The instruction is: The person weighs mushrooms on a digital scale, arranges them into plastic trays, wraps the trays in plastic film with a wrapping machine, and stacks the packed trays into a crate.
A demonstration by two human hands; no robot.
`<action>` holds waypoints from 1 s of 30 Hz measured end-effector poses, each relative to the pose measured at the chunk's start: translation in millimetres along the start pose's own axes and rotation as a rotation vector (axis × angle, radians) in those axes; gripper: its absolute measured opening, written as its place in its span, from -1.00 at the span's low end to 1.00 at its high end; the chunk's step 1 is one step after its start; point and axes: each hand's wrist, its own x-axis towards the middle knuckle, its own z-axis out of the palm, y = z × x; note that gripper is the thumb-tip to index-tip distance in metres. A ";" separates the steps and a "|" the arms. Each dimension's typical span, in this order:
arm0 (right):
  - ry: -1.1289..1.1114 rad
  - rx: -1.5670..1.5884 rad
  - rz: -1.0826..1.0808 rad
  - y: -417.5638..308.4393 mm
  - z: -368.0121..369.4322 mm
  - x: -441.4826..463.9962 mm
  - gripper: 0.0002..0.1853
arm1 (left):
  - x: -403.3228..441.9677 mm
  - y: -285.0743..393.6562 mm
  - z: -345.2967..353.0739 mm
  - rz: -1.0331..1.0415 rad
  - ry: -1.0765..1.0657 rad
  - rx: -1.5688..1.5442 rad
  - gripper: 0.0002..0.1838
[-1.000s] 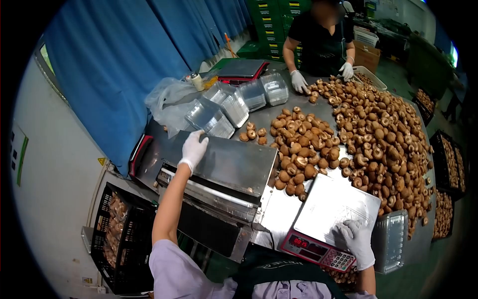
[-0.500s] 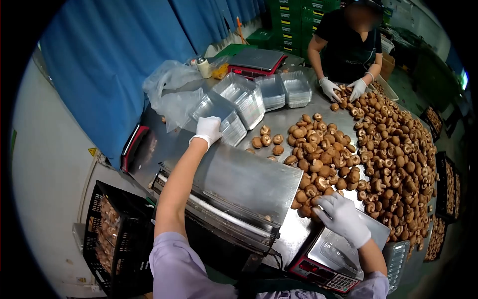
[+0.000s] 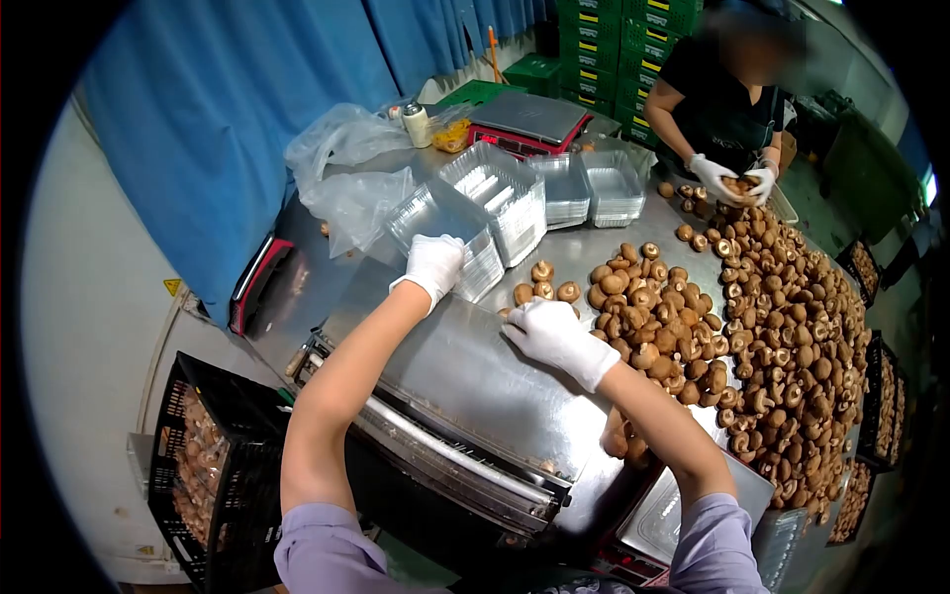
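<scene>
Mushrooms (image 3: pixel 797 346): heaped along the right side of the table (image 3: pixel 332 282), caps and pale stems mixed.
Middle pile (image 3: pixel 658 322): lying left of the heap, near the table's centre.
Small group (image 3: pixel 543 280): lying between the tray stacks and the middle pile, partly hidden by the right hand.
Left hand (image 3: pixel 433 267): gloved, at the near side of the leftmost tray stack (image 3: pixel 438 213); fingers bent and close together, touching the trays; cannot tell if pinching a rim.
Right hand (image 3: pixel 554 335): gloved, palm down, reaching over the metal cover (image 3: pixel 445 346) to the small group; fingers curled narrow; cannot tell if gripping a mushroom.
Other tray stacks (image 3: pixel 497 193): clear, standing in a row toward the far edge.
Near scale (image 3: pixel 744 487): at the near edge, right of the metal cover, bearing a clear tray (image 3: pixel 650 517).
Far scale (image 3: pixel 529 114): at the far edge, behind the stacks.
Plastic bag (image 3: pixel 346 193): crumpled, left of the stacks, near the white bottle (image 3: pixel 417 126).
Co-worker's hands (image 3: pixel 714 178): gloved, by the far edge toward the right corner, cupped around mushrooms.
</scene>
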 end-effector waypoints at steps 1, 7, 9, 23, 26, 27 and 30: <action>-0.011 0.005 0.039 4.3 6.2 8.1 -0.74 | 1.3 1.3 4.3 0.015 0.009 0.011 -0.74; 0.068 0.031 0.053 28.0 34.5 46.7 -0.75 | 10.4 -4.9 -18.5 0.059 -0.175 -0.128 -0.74; 0.111 0.018 0.046 31.7 43.1 55.0 -0.74 | 13.2 -3.6 -28.4 0.042 -0.235 -0.097 -0.72; 0.034 -0.196 -0.009 35.6 69.2 79.2 -0.55 | 22.4 -15.8 -52.3 0.077 -0.076 -0.066 -0.68; 0.033 -0.184 -0.016 40.4 72.5 80.9 -0.50 | 26.7 -20.0 -56.8 0.105 -0.059 -0.050 -0.67; 0.035 -0.183 -0.019 36.5 69.3 82.2 -0.50 | 28.6 -22.0 -57.6 0.111 -0.056 -0.038 -0.67; 0.248 -0.260 -0.033 23.2 63.4 84.1 -0.49 | 29.7 -24.7 -58.5 0.127 -0.026 -0.041 -0.65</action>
